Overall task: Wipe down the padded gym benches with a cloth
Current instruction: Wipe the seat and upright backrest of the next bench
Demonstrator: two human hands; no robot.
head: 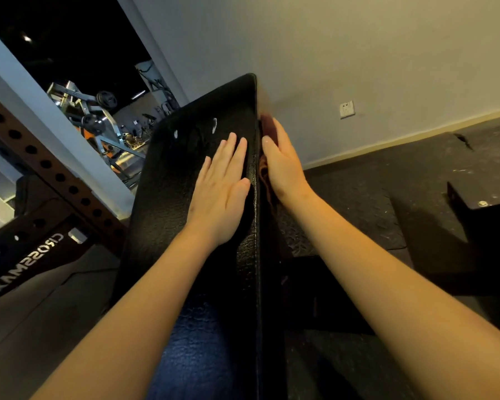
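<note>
A black padded bench (179, 180) runs from the bottom of the view up to the middle, its textured top facing up and left. My left hand (221, 186) lies flat on the pad's top with fingers slightly spread, holding nothing. My right hand (283, 166) presses a dark reddish-brown cloth (265, 174) against the bench's right side edge. The cloth is mostly hidden between palm and pad; only a strip shows along the edge and above the fingertips.
A rust-coloured perforated rack upright (49, 166) and a black "CROSSMAX" base (26, 264) stand at the left. A mirror (98, 90) reflects gym machines. A wall with a socket (347, 108) is behind. A black box (485, 215) sits on the rubber floor at the right.
</note>
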